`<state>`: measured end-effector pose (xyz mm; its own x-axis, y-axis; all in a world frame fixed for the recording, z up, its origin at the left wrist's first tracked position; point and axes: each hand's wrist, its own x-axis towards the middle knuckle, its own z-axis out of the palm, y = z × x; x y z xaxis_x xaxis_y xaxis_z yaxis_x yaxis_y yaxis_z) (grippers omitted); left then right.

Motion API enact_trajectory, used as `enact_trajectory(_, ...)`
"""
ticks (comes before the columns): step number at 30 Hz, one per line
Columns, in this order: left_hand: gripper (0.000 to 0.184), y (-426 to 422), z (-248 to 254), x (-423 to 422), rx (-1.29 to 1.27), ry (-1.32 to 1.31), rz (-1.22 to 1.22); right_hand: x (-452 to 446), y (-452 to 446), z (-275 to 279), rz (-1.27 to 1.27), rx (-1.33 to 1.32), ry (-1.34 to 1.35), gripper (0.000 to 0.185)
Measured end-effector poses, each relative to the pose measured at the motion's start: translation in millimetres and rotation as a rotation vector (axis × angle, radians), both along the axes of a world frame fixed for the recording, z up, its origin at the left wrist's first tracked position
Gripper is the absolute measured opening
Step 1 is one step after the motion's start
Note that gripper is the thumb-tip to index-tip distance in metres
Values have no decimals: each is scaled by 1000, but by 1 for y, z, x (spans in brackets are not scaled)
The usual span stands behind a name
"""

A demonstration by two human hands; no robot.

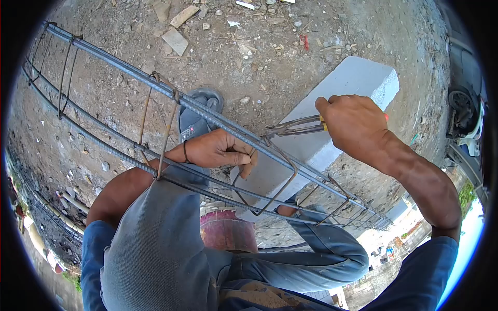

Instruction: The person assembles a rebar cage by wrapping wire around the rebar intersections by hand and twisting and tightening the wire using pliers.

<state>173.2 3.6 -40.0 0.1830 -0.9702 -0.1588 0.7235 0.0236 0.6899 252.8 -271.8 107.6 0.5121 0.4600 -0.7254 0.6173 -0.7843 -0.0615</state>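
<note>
A long cage of ribbed steel bars (207, 110) with bent stirrups (294, 181) runs from the upper left to the lower right. My right hand (358, 124) is wrapped round the handles of a pair of pincers (301, 126), whose jaws meet the upper bars near a stirrup corner. Inside the cage, my left hand (223, 150) is closed just below those bars, fingertips curled together; what it pinches, if anything, is too small to make out.
A pale concrete block (337, 93) lies beneath the cage. A reddish bucket (228, 230) stands between my legs. Stone and tile scraps (175, 41) litter the dirt ahead. Vehicles with a visible wheel (461, 102) stand at the right edge.
</note>
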Motion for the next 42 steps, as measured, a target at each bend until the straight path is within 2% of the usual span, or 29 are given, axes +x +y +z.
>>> enact_trajectory(1, 19, 0, 0, 0, -4, -8, -6, -4, -1, 0, -106, -78, 107, 20)
enact_trajectory(5, 19, -1, 0, 1, 13, 12, 5, -16, -6, 6, -204, -14, 79, 24)
enact_trajectory(7, 20, -1, 1, 1, 6, 2, -10, -28, -5, 12, -256, -27, 132, 19)
enact_trajectory(10, 20, -1, 3, 0, 23, 29, 0, -44, -4, 23, -318, -45, 185, 26)
enact_trajectory(13, 20, -1, -1, -3, -8, 43, 11, -61, -3, 37, -418, -7, 262, 30)
enact_trajectory(15, 19, -2, 3, 2, 4, -21, -4, -70, -6, 46, -588, 82, 411, 27)
enact_trajectory(17, 19, 1, 3, 3, 24, -78, -16, -66, -3, 46, -592, 123, 394, 24)
enact_trajectory(19, 18, -1, 0, -2, -18, -1, 8, -50, -3, 38, -495, 17, 419, 27)
enact_trajectory(20, 18, -1, 2, 0, -8, -12, 0, -42, -8, 32, -430, 31, 364, 22)
enact_trajectory(23, 18, -1, 0, -1, 9, -35, -2, -9, -14, 18, -60, 5, 170, 13)
enact_trajectory(25, 18, -1, 1, -2, 6, -23, -3, 14, -21, -1, 260, 154, 1, 14)
enact_trajectory(28, 18, -2, 2, -1, 5, -14, -2, 42, -15, -25, 411, 263, -17, 16)
enact_trajectory(33, 17, -2, 0, -2, 17, -18, -20, 64, -5, -52, 467, 342, 3, 17)
enact_trajectory(38, 17, -1, -1, -1, 17, -9, -14, 83, 12, -59, 421, 184, 239, 19)
enact_trajectory(42, 16, 0, 2, 2, 18, 13, -13, 88, 17, -62, 447, 105, 300, 18)
